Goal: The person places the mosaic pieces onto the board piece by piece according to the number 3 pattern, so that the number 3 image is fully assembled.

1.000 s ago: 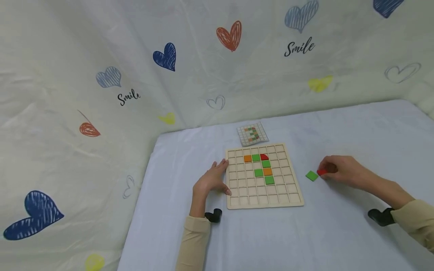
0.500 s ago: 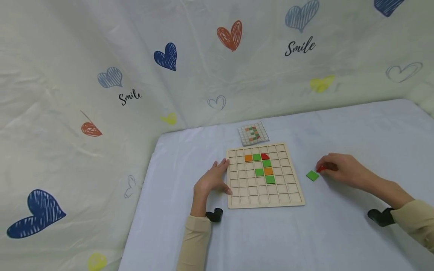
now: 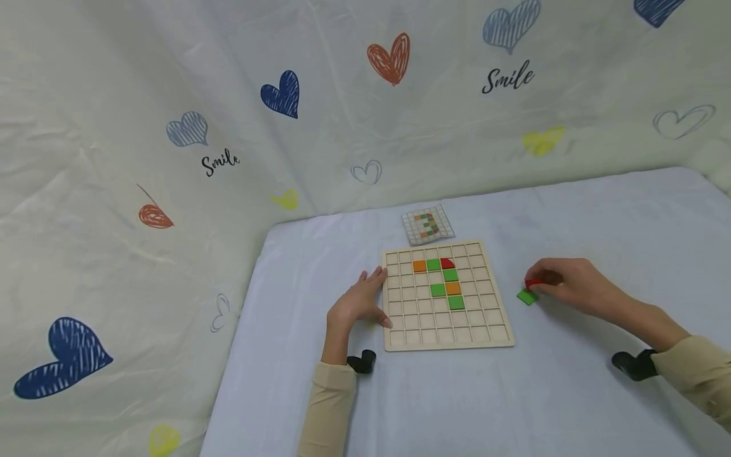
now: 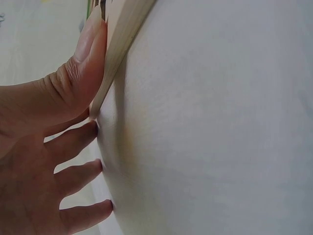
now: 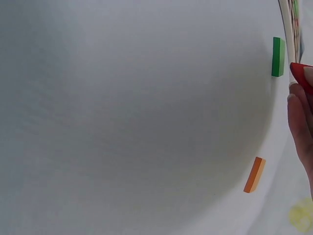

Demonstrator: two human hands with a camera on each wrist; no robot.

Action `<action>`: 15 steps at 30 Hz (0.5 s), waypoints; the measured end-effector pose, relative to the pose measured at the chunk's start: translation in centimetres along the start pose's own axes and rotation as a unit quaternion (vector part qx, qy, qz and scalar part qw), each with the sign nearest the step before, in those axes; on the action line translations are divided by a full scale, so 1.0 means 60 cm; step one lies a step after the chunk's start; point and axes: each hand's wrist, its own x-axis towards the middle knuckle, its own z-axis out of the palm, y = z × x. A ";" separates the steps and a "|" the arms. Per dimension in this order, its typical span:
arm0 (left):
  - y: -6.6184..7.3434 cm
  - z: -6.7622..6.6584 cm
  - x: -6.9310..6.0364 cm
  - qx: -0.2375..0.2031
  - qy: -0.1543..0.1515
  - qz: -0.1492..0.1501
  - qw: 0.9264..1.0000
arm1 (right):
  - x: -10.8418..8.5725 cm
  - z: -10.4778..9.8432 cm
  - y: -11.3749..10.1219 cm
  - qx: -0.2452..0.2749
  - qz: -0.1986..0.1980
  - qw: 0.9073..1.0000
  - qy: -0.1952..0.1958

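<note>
A pale wooden grid board [image 3: 422,330] lies on the white cloth. Orange, green and red tiles sit in several of its cells, among them an orange tile [image 3: 419,266] and a red tile with a rounded corner [image 3: 448,263]. My left hand [image 3: 358,301] rests against the board's left edge, fingers spread; in the left wrist view the thumb [image 4: 88,58] presses the wooden rim. Right of the board, my right hand [image 3: 573,285] pinches a red tile [image 3: 532,283], also seen in the right wrist view. Just below it lies a loose green tile [image 3: 526,297].
Behind the board lies a pattern card [image 3: 428,225] with a printed grid and coloured squares. The right wrist view shows an orange tile [image 5: 255,175] on the cloth, hidden in the head view. A printed curtain [image 3: 320,139] hangs behind the table.
The right hand, pinching the red tile, has moved slightly left and lifted it, so that it now partly covers the green tile. The left hand has stayed at the board's edge.
</note>
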 end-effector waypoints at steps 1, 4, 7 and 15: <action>0.000 0.000 0.000 0.001 0.000 0.000 1.000 | 0.001 0.001 -0.001 0.004 -0.001 1.000 0.001; 0.000 0.000 0.001 0.001 0.001 -0.001 1.000 | 0.002 0.002 -0.006 0.016 -0.006 1.000 0.004; 0.000 0.001 0.002 0.001 0.002 -0.003 1.000 | 0.003 0.004 -0.011 0.028 -0.012 0.999 0.011; -0.001 0.003 0.003 0.004 0.004 -0.003 1.000 | 0.013 0.008 -0.028 0.053 -0.004 0.998 -0.014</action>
